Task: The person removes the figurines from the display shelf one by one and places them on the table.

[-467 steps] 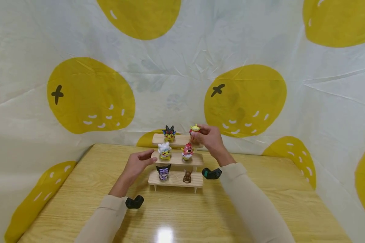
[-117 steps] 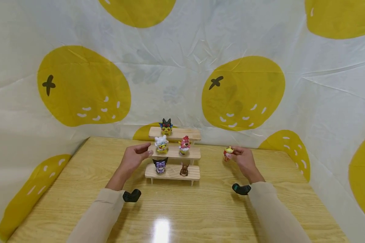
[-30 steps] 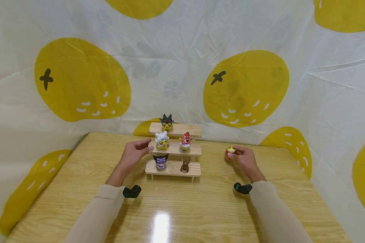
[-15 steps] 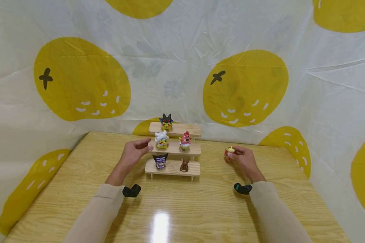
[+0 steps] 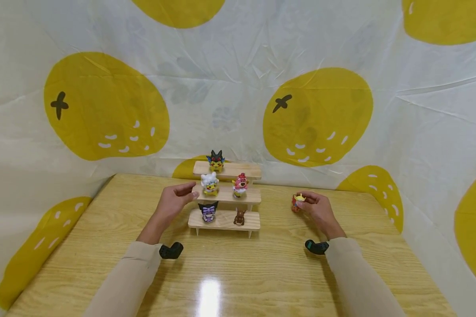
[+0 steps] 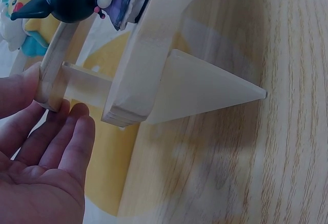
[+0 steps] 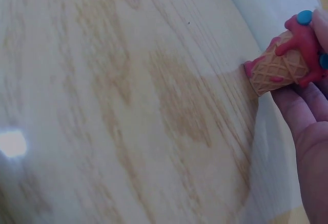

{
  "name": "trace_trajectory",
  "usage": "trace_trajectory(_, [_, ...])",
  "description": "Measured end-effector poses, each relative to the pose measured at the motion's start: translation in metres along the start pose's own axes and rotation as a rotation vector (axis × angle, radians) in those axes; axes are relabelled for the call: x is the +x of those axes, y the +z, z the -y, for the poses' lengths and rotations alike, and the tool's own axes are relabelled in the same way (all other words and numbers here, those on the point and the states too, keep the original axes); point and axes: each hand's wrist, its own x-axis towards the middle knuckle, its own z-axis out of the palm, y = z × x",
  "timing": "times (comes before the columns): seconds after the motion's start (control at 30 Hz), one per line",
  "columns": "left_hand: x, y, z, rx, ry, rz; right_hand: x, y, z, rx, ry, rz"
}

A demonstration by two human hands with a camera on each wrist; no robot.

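Note:
A three-tier wooden stand holds small figures. My left hand pinches the left end of its middle tier, thumb against the end and fingers below. My right hand, well right of the stand, holds a red figure with a yellow top; the right wrist view shows its waffle-cone base close to the wood. Whether it touches the table cannot be told. A black-hooded yellow figure stands on the top tier, a white-hooded one and a pink one on the middle.
On the bottom tier are a black and purple figure and a brown one. The wooden table lies in front, with white cloth printed with yellow shapes behind it and at the sides.
Since the oldest frame, my right hand has carried the red figure from the top tier's right end down and to the right. Lately it has only tilted slightly; my left hand stays at the stand.

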Motion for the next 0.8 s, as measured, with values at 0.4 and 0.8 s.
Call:
trace_trajectory(0.4, [0.000,0.000,0.000,0.015,0.000,-0.004,0.001,-0.005,0.002,0.055,-0.061,0.007])
trace_trajectory(0.8, [-0.001,0.000,0.000,0.001,0.010,-0.003,0.005,-0.013,0.022,0.056,-0.090,-0.023])
